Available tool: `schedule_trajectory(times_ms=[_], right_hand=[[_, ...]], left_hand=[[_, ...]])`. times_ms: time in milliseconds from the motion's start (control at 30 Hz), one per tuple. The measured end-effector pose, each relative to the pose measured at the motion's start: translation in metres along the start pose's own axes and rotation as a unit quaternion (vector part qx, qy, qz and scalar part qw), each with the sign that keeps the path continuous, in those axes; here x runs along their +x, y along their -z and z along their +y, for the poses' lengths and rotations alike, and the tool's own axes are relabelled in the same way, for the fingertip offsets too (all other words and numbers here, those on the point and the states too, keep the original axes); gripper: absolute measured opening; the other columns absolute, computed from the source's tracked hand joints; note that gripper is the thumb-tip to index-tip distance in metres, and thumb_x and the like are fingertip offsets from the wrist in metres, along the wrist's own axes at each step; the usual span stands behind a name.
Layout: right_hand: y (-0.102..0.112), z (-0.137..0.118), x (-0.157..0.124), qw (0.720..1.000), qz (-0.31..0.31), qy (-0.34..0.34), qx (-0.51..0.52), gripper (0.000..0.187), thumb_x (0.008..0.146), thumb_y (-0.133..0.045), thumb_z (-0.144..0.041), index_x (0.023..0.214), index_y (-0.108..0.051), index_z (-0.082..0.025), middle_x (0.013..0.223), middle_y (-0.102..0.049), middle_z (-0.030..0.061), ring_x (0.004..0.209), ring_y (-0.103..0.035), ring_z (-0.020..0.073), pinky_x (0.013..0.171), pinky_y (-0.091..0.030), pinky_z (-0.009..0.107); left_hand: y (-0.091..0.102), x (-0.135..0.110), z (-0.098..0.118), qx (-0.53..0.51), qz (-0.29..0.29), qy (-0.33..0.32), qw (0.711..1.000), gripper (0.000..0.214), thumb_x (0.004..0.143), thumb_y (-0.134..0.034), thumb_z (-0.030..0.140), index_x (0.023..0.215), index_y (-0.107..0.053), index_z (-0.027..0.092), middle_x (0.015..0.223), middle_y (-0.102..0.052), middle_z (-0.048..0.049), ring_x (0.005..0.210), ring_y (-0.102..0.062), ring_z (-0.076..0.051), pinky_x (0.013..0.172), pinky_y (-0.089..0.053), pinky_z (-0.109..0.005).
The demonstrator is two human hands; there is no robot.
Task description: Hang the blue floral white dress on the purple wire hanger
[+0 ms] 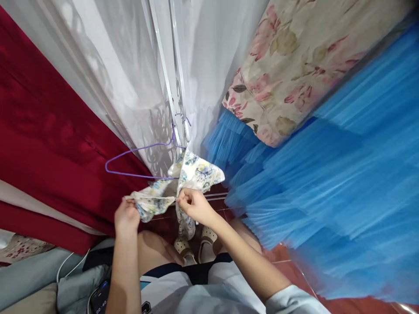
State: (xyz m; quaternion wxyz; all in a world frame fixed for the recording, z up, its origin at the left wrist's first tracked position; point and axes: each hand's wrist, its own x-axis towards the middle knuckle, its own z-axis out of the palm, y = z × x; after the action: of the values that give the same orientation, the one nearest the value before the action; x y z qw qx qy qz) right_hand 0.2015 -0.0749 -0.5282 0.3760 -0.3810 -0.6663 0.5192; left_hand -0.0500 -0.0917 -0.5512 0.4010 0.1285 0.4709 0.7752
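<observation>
A small floral cloth (193, 174) with blue and yellow flowers hangs in front of me, draped partly over a purple wire hanger (131, 163). The hanger's hook rests on a metal frame (175, 83) between white sheer curtains. My left hand (127, 216) is closed on the cloth's left end. My right hand (193, 205) pinches the cloth near its middle, just below the hanger's bar. Below both hands the cloth trails down toward my feet in white sandals (196, 247).
A red curtain (49, 131) fills the left. A blue pleated bed skirt (327, 183) and a floral mattress (294, 69) stand on the right. Red floor tiles lie below. A phone (100, 296) with a white cable lies on grey fabric at lower left.
</observation>
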Motion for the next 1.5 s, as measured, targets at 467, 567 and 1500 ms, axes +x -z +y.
schedule_trajectory(times_ms=[467,567,1500], right_hand=[[0.044,0.009,-0.057,0.989,-0.057,-0.027,0.136,0.062,0.095,-0.033,-0.069,0.087,-0.065,-0.017,0.084,-0.063,0.0056,0.082,-0.057,0.0205,0.081,-0.046,0.035],[0.045,0.004,-0.057,0.944,-0.096,-0.114,0.295,0.060,0.090,-0.044,-0.070,0.087,-0.067,-0.016,0.077,-0.062,0.0038,0.074,-0.058,0.0177,0.074,-0.047,0.031],[0.156,-0.057,0.085,0.985,-0.140,-0.040,0.091,0.045,0.074,-0.074,-0.030,0.116,-0.069,-0.015,0.058,-0.064,-0.0038,0.044,-0.049,0.0084,0.044,-0.036,0.020]], left_hand=[[-0.086,-0.152,-0.032,0.288,-0.481,-0.118,0.820,0.014,0.094,-0.057,0.027,0.088,-0.068,0.020,0.090,-0.062,-0.0049,0.091,-0.058,-0.018,0.087,-0.043,-0.031],[-0.087,-0.147,-0.023,0.318,-0.477,-0.180,0.799,0.027,0.090,-0.062,0.025,0.117,-0.064,0.026,0.113,-0.063,-0.0067,0.111,-0.056,-0.022,0.101,-0.040,-0.035],[-0.001,0.008,0.060,0.624,-0.349,-0.311,0.626,0.014,0.078,-0.070,0.042,0.080,-0.074,0.029,0.080,-0.066,-0.0049,0.084,-0.056,-0.025,0.091,-0.038,-0.037]])
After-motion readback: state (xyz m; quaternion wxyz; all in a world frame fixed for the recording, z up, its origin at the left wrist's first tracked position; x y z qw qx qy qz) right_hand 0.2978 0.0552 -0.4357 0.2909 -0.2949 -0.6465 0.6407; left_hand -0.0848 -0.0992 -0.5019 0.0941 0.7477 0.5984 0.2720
